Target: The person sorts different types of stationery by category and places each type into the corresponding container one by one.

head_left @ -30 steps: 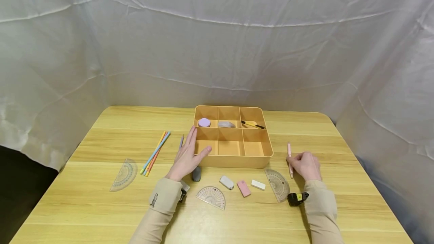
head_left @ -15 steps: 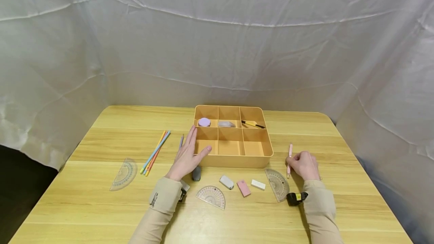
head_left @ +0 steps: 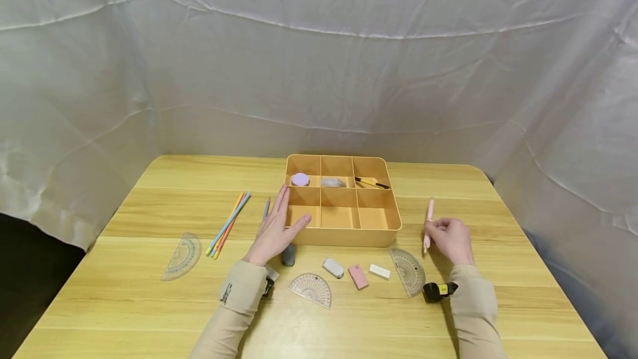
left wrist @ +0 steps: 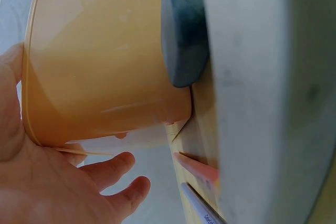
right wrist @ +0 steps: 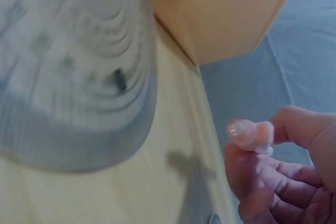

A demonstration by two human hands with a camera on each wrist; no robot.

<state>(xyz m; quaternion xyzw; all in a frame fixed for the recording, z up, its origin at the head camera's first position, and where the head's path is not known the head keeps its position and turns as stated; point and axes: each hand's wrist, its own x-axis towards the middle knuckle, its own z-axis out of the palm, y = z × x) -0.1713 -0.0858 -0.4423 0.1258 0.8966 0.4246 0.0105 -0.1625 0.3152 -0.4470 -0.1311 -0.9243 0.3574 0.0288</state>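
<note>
My right hand (head_left: 452,240) pinches a pink pen (head_left: 430,214) between thumb and fingers, to the right of the organizer box (head_left: 344,238). In the right wrist view the pen shows nearly end-on, and a shadow lies on the table below the hand. My left hand (head_left: 273,234) rests on the box's front left corner, fingers extended along the left side and thumb over the front rim. The box has several compartments. Its back row holds a lilac round item (head_left: 300,180), a greyish translucent item (head_left: 332,183) and a yellow-and-black pen-like item (head_left: 372,183).
Left of the box lie crossed coloured pencils (head_left: 229,225), a protractor (head_left: 183,257) and a lilac pen (left wrist: 202,203). In front are a dark grey block (head_left: 289,255), another protractor (head_left: 311,290), a grey oblong item (head_left: 333,268), pink (head_left: 358,277) and white (head_left: 380,272) erasers, and a third protractor (head_left: 410,273).
My right hand has taken hold of the pink pen and moved it slightly away from me, apparently off the table. The left hand and the box have stayed in place.
</note>
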